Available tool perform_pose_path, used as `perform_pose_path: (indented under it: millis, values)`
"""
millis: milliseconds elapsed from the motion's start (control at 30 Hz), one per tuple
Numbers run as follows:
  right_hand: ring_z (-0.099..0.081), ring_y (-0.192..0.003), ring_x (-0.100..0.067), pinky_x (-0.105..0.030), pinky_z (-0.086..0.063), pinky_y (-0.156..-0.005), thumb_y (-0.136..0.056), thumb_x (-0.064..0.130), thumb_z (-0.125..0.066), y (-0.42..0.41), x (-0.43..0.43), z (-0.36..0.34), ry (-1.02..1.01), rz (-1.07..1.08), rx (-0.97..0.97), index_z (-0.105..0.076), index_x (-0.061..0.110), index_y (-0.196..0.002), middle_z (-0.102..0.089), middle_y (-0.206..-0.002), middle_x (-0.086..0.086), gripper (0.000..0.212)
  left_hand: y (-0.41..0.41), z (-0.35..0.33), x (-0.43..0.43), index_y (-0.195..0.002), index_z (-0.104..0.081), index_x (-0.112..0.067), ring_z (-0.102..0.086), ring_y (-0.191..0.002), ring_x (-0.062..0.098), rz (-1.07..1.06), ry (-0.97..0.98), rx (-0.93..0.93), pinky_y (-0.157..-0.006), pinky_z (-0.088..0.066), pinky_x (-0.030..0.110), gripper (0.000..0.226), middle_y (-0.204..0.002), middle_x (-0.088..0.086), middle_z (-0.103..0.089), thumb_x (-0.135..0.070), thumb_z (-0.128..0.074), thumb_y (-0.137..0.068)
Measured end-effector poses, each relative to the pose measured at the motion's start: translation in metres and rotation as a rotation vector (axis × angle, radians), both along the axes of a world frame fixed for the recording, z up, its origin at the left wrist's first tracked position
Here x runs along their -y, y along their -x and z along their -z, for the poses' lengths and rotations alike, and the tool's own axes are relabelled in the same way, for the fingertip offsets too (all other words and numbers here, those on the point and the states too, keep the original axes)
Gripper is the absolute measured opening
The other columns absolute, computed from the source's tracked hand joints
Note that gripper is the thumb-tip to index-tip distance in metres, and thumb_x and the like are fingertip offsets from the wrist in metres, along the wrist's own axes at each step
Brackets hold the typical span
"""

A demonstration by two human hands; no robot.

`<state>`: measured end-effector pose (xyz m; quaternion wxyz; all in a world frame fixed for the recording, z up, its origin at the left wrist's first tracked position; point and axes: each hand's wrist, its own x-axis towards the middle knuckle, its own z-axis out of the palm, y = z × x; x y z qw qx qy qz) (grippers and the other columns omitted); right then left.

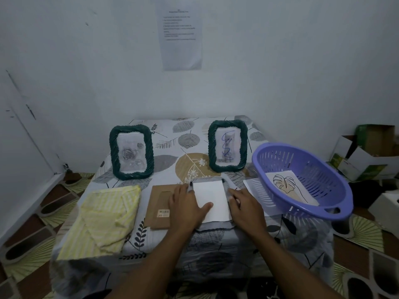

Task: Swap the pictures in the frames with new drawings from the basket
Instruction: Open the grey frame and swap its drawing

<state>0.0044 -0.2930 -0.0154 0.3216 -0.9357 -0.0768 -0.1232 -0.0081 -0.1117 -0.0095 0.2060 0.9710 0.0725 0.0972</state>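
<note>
- Head view: my left hand (185,205) lies flat with its fingers relaxed and its thumb on the white sheet (212,197)
- My right hand (246,210) also lies flat, fingertips (232,194) at the sheet's right edge; neither hand grips anything
- The sheet lies on a face-down frame (218,227) at the near middle of the table (194,130); only its dark rim shows
- A brown board (159,203) lies just left of it, partly under my left hand
- Two green frames stand behind: the left frame (131,152) holds a rose picture, the right frame (227,145) a blue scribble
- The purple basket (319,180) sits tilted at the right, with a leaf drawing (285,184) inside
- A yellow cloth (105,216) lies at the left
</note>
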Motion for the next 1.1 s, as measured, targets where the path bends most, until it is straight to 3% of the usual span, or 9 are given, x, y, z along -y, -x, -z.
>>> perform_pose_path:
  millis: [333,567,733,967,1033,1100]
  values:
    - [-0.056,-0.101,-0.015,-0.024,-0.039,-0.079,-0.097,0.03,-0.045,-0.002,0.001,0.004,-0.02,-0.009,0.004,-0.063,0.023,-0.125,-0.059,-0.114,0.002,0.034,0.006,0.001,0.009,-0.136,-0.049,-0.018,-0.034,-0.132,0.023,-0.033,0.046,0.139,-0.11,-0.029,0.039,0.071,-0.142,0.003,-0.047,-0.055,-0.066,-0.078]
    - [-0.056,-0.107,-0.017,-0.027,-0.042,-0.087,-0.097,0.025,-0.045,0.0,0.001,0.0,-0.024,-0.028,0.008,-0.061,0.02,-0.127,-0.059,-0.12,-0.001,0.034,0.004,-0.005,0.008,-0.128,-0.052,-0.023,-0.049,-0.11,0.023,-0.082,0.173,0.179,-0.096,-0.039,0.041,0.052,-0.111,0.002,-0.062,-0.038,-0.069,-0.082]
    - [-0.055,-0.105,-0.019,-0.023,-0.04,-0.086,-0.094,0.016,-0.049,-0.003,0.001,-0.016,-0.041,-0.067,0.04,-0.064,0.012,-0.121,-0.055,-0.116,-0.003,0.031,-0.001,-0.025,0.003,-0.113,-0.061,-0.016,-0.061,-0.081,0.018,-0.083,0.519,0.236,-0.069,-0.048,0.029,0.028,-0.085,-0.003,-0.064,-0.013,-0.066,-0.086]
    - [-0.05,-0.103,-0.023,-0.036,-0.045,-0.081,-0.089,0.022,-0.055,-0.014,0.024,-0.086,0.265,-0.005,0.304,-0.066,0.016,-0.114,-0.061,-0.11,-0.005,0.028,-0.012,-0.052,0.009,-0.089,-0.064,-0.015,-0.063,-0.075,0.019,-0.056,0.975,0.146,-0.068,-0.052,0.031,0.009,-0.081,0.005,-0.067,-0.006,-0.066,-0.086]
    - [-0.048,-0.11,-0.03,-0.04,-0.044,-0.086,-0.088,0.027,-0.055,-0.019,0.044,-0.097,0.414,0.066,0.211,-0.059,0.016,-0.124,-0.06,-0.117,-0.009,0.038,-0.015,-0.056,0.019,-0.083,-0.063,-0.014,-0.06,-0.07,0.018,-0.023,1.038,0.115,-0.065,-0.05,0.03,0.012,-0.075,0.005,-0.065,-0.003,-0.066,-0.085]
    - [-0.05,-0.114,-0.034,-0.042,-0.045,-0.088,-0.089,0.032,-0.056,-0.026,0.064,-0.101,0.379,0.108,-0.017,-0.051,0.015,-0.134,-0.058,-0.125,-0.011,0.048,-0.019,-0.057,0.031,-0.079,-0.061,-0.012,-0.06,-0.069,0.019,0.001,1.075,0.072,-0.064,-0.049,0.03,0.014,-0.072,0.006,-0.064,0.001,-0.065,-0.085]
